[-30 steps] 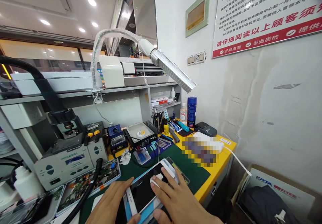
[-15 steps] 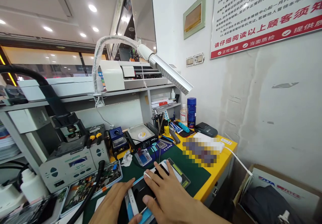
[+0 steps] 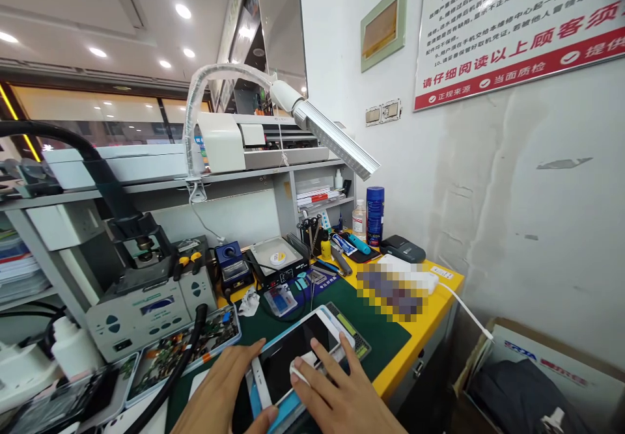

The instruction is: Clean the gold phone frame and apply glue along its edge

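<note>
A phone (image 3: 280, 370) with a white frame and dark screen lies face up at the near edge of the green mat. My left hand (image 3: 222, 382) grips its left end, thumb on the near side, index finger at the far corner. Under my right hand (image 3: 336, 382) a small white wipe (image 3: 303, 364) is pressed onto the screen by the fingertips; whether it is cloth or paper I cannot tell. A light-blue flat thing (image 3: 286, 414) shows beneath the phone. Just beyond the right end sits a dark gridded plate (image 3: 361, 343).
Left of the mat stand a tray of circuit boards (image 3: 180, 349), a black hose (image 3: 188, 343) and a grey soldering station (image 3: 151, 310). Behind are a heating plate (image 3: 276, 261), a crumpled tissue (image 3: 249, 302) and a blue can (image 3: 375, 216). A lamp (image 3: 336, 138) hangs overhead.
My right hand has slid the wipe back toward me, from the phone's far part to nearer its middle, uncovering more screen. My left hand keeps its grip. The view has shifted slightly.
</note>
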`<state>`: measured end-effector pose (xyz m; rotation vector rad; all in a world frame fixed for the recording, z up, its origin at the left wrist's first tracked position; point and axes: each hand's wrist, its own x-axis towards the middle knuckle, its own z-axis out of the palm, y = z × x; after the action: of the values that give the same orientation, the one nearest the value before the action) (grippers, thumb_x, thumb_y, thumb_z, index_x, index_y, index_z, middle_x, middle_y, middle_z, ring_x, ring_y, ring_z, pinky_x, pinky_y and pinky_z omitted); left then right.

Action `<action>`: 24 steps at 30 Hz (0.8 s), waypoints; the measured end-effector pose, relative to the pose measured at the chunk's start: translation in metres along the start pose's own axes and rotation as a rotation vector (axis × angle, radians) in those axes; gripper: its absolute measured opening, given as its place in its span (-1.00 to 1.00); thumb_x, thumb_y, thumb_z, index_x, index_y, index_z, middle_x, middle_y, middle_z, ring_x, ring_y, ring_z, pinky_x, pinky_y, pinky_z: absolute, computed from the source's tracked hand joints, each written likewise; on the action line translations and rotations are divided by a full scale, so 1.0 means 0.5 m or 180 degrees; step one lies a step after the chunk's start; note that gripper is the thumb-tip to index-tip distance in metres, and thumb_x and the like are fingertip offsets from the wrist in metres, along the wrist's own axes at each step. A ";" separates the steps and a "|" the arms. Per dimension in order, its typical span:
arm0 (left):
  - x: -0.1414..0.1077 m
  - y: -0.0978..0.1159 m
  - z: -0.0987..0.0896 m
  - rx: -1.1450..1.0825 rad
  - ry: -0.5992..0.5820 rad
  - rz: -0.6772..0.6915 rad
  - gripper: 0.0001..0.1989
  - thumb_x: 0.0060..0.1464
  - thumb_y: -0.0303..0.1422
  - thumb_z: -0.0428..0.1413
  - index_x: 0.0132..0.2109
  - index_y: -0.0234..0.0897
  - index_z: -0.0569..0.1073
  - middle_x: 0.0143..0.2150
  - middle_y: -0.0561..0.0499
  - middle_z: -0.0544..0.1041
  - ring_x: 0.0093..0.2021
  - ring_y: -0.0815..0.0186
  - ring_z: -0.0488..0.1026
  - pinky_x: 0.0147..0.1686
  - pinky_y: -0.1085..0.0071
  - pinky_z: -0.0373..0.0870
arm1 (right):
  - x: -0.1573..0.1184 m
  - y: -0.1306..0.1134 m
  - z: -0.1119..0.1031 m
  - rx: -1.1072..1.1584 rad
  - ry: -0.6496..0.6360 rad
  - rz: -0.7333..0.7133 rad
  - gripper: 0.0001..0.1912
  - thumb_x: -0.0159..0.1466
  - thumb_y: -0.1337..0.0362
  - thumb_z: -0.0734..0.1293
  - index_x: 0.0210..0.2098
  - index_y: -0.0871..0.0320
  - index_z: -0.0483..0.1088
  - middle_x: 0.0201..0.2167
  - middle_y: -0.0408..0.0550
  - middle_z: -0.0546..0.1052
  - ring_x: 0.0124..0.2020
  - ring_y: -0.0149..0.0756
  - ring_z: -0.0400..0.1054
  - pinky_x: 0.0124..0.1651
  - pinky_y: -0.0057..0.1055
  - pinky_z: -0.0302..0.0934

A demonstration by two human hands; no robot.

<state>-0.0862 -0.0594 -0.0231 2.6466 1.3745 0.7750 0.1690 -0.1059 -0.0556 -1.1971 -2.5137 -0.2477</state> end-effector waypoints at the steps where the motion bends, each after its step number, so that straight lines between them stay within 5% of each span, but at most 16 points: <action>1: 0.001 0.002 -0.001 0.0001 0.0009 -0.0011 -0.44 0.16 -0.21 0.15 0.29 -0.18 0.40 0.25 -0.14 0.53 0.22 -0.01 0.50 0.10 0.19 0.55 | 0.003 -0.002 -0.005 0.0013 -0.0018 -0.0003 -0.42 0.52 -0.05 0.09 0.38 0.13 0.23 0.35 0.00 0.35 0.39 0.25 0.13 0.41 0.32 -0.11; 10: -0.001 0.008 -0.005 -0.0062 -0.0146 -0.0195 -0.41 0.12 -0.22 0.17 0.30 -0.15 0.39 0.27 -0.15 0.51 0.25 -0.03 0.47 0.15 0.10 0.51 | 0.072 -0.019 -0.084 0.0764 -0.0462 0.0365 -0.35 0.53 -0.04 -0.02 0.43 0.20 0.14 0.45 0.04 0.17 0.47 0.25 -0.09 0.41 0.45 -0.37; 24: -0.001 -0.011 0.010 -0.0189 -0.0099 -0.0034 -0.44 0.17 -0.17 0.10 0.30 -0.15 0.36 0.18 -0.18 0.54 0.19 0.00 0.51 0.12 0.08 0.52 | 0.097 -0.036 -0.096 0.0916 -0.0489 0.0346 -0.40 0.53 0.01 0.00 0.41 0.17 0.20 0.40 0.04 0.27 0.48 0.23 -0.11 0.39 0.48 -0.41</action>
<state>-0.0881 -0.0555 -0.0291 2.5929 1.3358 0.7582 0.1378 -0.0968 0.0069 -1.2678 -2.4919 0.2346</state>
